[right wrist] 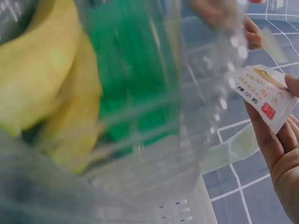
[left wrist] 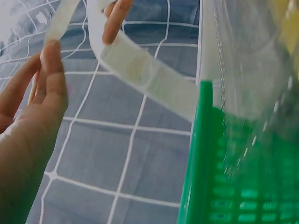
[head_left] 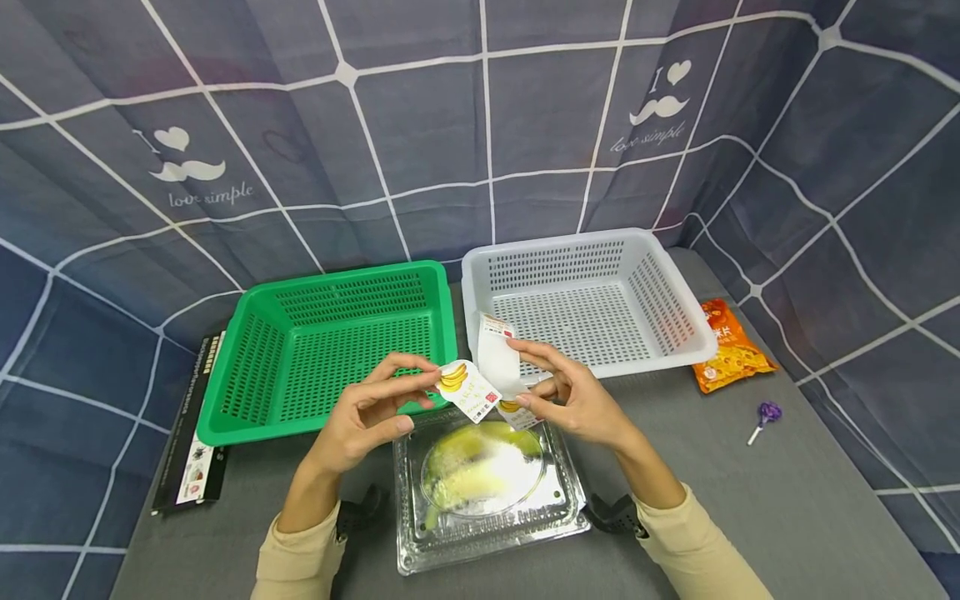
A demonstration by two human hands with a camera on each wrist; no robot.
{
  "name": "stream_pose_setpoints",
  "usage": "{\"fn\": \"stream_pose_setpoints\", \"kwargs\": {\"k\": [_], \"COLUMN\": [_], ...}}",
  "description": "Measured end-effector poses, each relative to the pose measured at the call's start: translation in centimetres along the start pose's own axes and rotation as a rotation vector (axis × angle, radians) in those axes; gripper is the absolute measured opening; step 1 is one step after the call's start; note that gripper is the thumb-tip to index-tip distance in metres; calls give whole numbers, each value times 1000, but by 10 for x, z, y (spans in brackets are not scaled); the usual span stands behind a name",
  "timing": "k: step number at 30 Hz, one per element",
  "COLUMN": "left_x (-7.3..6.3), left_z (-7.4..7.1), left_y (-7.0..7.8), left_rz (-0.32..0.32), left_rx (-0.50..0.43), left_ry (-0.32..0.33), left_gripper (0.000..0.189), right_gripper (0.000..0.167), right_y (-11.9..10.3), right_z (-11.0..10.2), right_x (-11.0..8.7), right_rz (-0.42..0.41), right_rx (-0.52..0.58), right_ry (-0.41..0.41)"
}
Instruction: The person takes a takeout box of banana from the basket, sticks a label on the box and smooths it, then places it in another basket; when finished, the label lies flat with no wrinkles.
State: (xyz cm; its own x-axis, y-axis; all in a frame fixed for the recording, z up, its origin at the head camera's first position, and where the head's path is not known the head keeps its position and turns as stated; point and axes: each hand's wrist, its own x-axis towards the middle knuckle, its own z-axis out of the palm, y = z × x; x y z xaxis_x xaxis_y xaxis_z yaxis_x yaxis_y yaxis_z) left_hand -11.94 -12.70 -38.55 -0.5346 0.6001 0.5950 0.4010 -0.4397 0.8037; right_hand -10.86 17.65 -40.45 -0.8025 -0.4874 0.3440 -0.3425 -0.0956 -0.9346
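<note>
My left hand (head_left: 367, 408) holds a white banana sticker (head_left: 472, 396) at its fingertips, with the thumb set apart from it. With thumb and fingers, my right hand (head_left: 573, 398) pinches a white label strip (head_left: 497, 360) that folds over; another banana print shows below its thumb. In the right wrist view, a printed label (right wrist: 261, 95) lies on the right fingers. Beneath both hands, a clear plastic clamshell box (head_left: 408, 546) stands closed on the table. Inside it are yellow-green bananas (head_left: 468, 487), also visible as bananas (right wrist: 60, 84) through the plastic in the right wrist view.
Behind the box stand a green basket (head_left: 242, 429) and, right of it, a white basket (head_left: 675, 354). An orange snack packet (head_left: 731, 350) and a purple lollipop (head_left: 768, 411) lie at the right. A flat black box (head_left: 180, 446) lies left of the green basket.
</note>
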Motion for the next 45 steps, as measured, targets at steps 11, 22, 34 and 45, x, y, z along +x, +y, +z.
{"fn": "stream_pose_setpoints", "kwargs": {"k": [11, 22, 34, 45], "left_x": [5, 2, -5, -12], "left_z": [-22, -8, -2, 8], "left_y": [8, -6, -15, -18], "left_rz": [-164, -482, -554, -577], "left_rx": [77, 176, 167, 169], "left_ry": [-133, -309, -375, -392], "left_gripper": [42, 43, 41, 40], "right_gripper": [73, 74, 75, 76], "right_y": [-5, -6, -3, -4], "right_z": [-18, -24, -21, -16], "right_x": [11, 9, 11, 5], "right_rz": [17, 32, 12, 22], "right_rx": [-24, -12, -5, 24], "right_ry": [28, 12, 17, -4]}}
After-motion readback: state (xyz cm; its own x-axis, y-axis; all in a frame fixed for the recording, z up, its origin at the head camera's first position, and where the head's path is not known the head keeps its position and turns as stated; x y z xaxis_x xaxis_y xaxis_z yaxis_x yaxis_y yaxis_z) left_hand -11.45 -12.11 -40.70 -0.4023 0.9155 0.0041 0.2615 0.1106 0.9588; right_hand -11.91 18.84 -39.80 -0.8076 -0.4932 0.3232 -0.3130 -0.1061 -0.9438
